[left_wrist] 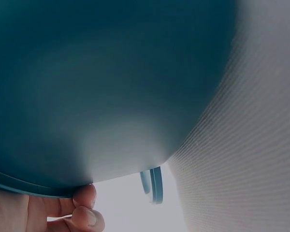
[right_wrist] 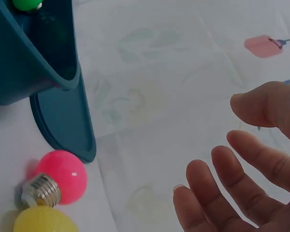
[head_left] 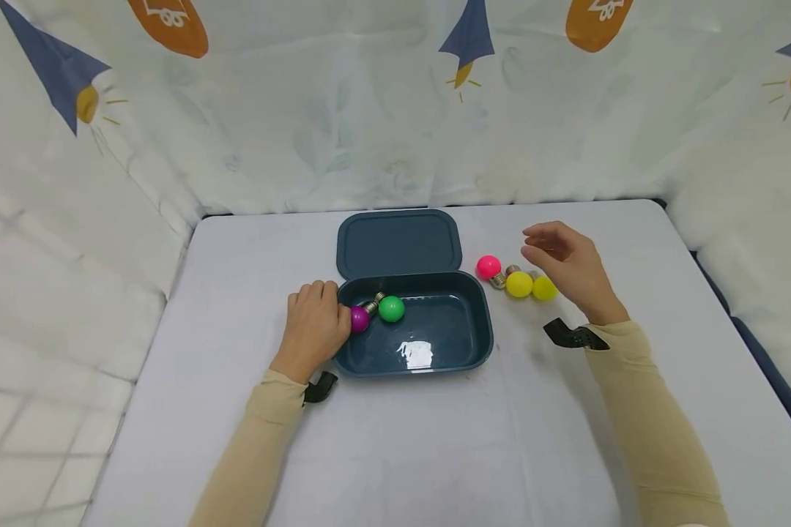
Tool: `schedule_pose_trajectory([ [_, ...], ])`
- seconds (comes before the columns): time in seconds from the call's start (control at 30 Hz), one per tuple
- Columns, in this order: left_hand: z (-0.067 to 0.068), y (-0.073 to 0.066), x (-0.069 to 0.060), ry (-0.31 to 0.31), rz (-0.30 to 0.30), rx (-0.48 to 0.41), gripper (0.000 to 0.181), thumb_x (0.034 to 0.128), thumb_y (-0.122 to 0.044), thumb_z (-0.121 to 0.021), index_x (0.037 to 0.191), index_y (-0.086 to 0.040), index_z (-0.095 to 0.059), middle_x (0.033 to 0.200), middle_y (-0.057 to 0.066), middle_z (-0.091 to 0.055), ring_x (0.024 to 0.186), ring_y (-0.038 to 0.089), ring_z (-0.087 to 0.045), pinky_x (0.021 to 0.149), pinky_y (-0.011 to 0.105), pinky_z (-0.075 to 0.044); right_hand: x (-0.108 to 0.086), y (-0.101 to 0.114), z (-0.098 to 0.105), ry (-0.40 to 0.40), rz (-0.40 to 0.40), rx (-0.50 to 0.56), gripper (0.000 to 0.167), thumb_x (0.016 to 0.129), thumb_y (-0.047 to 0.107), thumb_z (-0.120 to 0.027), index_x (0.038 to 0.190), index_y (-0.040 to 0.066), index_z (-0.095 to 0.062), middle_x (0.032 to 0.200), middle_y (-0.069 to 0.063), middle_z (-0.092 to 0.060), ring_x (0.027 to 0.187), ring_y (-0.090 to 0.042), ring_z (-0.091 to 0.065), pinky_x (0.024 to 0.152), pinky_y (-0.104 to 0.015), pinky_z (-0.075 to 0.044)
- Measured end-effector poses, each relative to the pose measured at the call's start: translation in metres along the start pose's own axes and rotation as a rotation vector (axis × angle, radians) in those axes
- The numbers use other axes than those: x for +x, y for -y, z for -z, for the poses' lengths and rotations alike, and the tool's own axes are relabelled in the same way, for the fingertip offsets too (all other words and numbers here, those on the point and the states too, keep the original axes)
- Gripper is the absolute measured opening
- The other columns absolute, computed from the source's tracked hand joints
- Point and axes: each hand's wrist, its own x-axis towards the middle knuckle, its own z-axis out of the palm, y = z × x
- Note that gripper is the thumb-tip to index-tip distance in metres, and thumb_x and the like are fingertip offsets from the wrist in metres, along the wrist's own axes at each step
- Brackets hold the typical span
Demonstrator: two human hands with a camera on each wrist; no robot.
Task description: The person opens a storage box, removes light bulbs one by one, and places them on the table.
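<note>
Bulbs (head_left: 518,285) lie in two places. A pink bulb (head_left: 488,266) and two yellow bulbs (head_left: 544,288) rest close together on the table (head_left: 409,454), to the right of the box (head_left: 448,329). A purple bulb (head_left: 359,320) and a green bulb (head_left: 392,309) lie inside the box at its left end. The lid (head_left: 398,245) lies flat behind the box.

Handling: each bulb is probably light, stiff and smooth. The globe is likely to slip or roll under a sideways push, and it may be fragile (glass or plastic cannot be told from these views). Take hold across the widest part of the globe with thumb and fingertips, using light pressure. The threaded metal base (right_wrist: 42,191) of the pink bulb should offer a surer but narrower hold. The box appears rigid and light enough to slide; brace it at the rim.

Hand pose: the left hand (head_left: 313,322) grips the left wall of the box, fingers bent at the rim. Whether its thumb touches the purple bulb cannot be told. The right hand (head_left: 570,267) hangs above the table beside the yellow bulbs, palm turned inward. Its thumb and loosely bent fingers stand wide apart with nothing between them. Both forearms reach forward from the near edge of the view.
</note>
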Motion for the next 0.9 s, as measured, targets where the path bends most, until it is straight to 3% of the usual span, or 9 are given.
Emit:
schedule_pose_trajectory([
  [0.17, 0.001, 0.000, 0.000, 0.005, 0.008, 0.004, 0.016, 0.0920, -0.016, -0.050, 0.086, -0.001, -0.051, 0.079, 0.015, -0.051, 0.078, 0.034, -0.049, 0.075, 0.046, -0.037, 0.012, 0.017, -0.015, 0.064, 0.087, -0.007, 0.033, 0.098, 0.029, -0.068, 0.129, 0.017, -0.066, 0.123, -0.009, -0.069, 0.102, -0.004, -0.065, 0.091, -0.013, -0.049],
  [0.5, 0.001, 0.000, 0.001, 0.003, -0.003, 0.009, 0.015, 0.0916, -0.016, -0.050, 0.086, -0.002, -0.052, 0.079, 0.014, -0.051, 0.078, 0.035, -0.049, 0.074, 0.047, -0.037, 0.022, 0.041, -0.042, 0.129, 0.217, 0.005, 0.034, 0.095, 0.018, -0.073, 0.127, 0.009, -0.066, 0.122, -0.007, -0.070, 0.104, -0.014, -0.067, 0.093, -0.010, -0.050],
  [0.7, 0.001, 0.000, 0.000, -0.002, -0.002, 0.010, 0.015, 0.0917, -0.016, -0.051, 0.086, -0.002, -0.052, 0.079, 0.014, -0.052, 0.077, 0.035, -0.049, 0.073, 0.046, -0.037, 0.025, 0.052, -0.061, 0.179, 0.305, 0.064, 0.033, 0.093, 0.015, -0.075, 0.125, 0.010, -0.067, 0.118, -0.008, -0.070, 0.102, -0.010, -0.067, 0.092, -0.016, -0.052],
  [0.9, 0.002, -0.001, 0.000, 0.003, 0.003, 0.000, 0.015, 0.0920, -0.016, -0.051, 0.087, -0.002, -0.052, 0.080, 0.015, -0.052, 0.079, 0.035, -0.049, 0.075, 0.046, -0.037, 0.029, 0.060, -0.082, 0.235, 0.367, 0.060, 0.035, 0.093, 0.017, -0.075, 0.126, 0.010, -0.066, 0.119, -0.005, -0.070, 0.105, -0.016, -0.068, 0.094, -0.027, -0.055],
])
